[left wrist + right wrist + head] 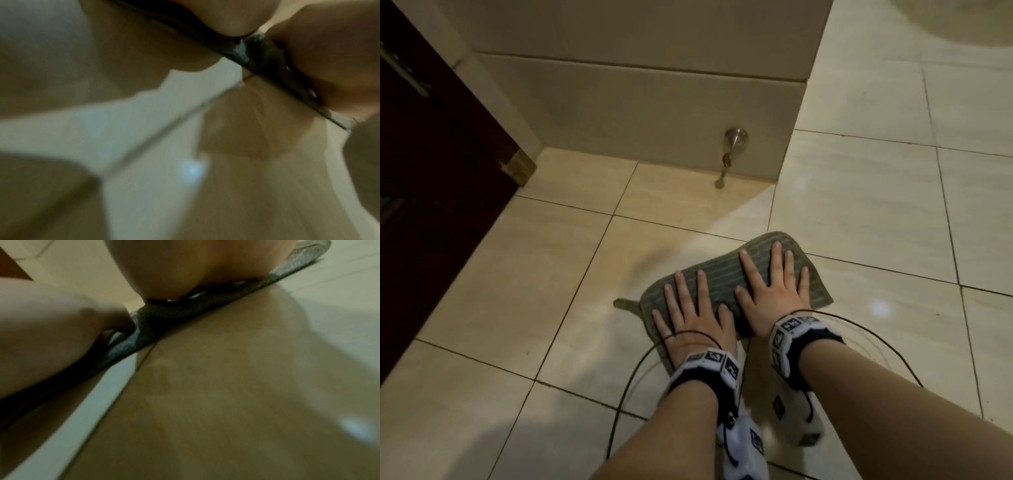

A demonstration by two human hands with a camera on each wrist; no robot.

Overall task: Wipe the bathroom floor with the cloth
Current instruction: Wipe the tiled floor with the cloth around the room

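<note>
A grey-green ribbed cloth [722, 274] lies flat on the beige tiled floor [517, 291] in the head view, a little below the middle. My left hand [690, 308] presses on its near left part with straight, spread fingers. My right hand [777, 281] presses flat on its right part, fingers spread too. One corner of the cloth sticks out to the left. In the left wrist view the cloth [259, 52] is a dark edge under my palm. The right wrist view has the cloth [156, 318] squashed beneath my right hand [195, 269].
A tiled wall base [654, 113] with a metal door stopper [734, 144] stands straight ahead. A dark wooden door or cabinet [431, 171] runs along the left. Black cables [633, 377] from my wrist bands trail on the floor near me. Open tiles stretch to the right.
</note>
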